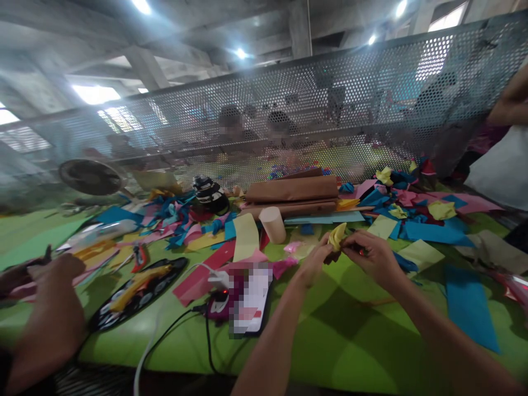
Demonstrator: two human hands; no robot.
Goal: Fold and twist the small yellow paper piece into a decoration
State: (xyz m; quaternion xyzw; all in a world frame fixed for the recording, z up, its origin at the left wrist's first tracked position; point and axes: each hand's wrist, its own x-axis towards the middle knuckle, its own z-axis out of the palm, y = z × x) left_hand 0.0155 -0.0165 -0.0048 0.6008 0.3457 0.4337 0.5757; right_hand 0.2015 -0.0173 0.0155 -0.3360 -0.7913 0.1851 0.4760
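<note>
Above the green tabletop, my left hand (317, 259) is closed around the base of a small twisted yellow paper piece (337, 235), which sticks up from the fingers. My right hand (371, 254) is close beside it, thumb and fingertips pinched together against the dark, crumpled lower part. What the right fingertips hold is too small and blurred to name. A pink crumpled scrap (284, 268) lies left of my left hand. The phone (260, 308), its screen blurred out, rests left of my left forearm.
A co-worker's hand (60, 269) is at the left, by an oval black patterned tray (165, 268). Cables (175, 329) run to a purple power strip (218, 309). Behind are a pale paper roll (273, 224), brown paper rolls (292, 190), coloured scraps (437, 234) and a perforated metal panel (177, 126).
</note>
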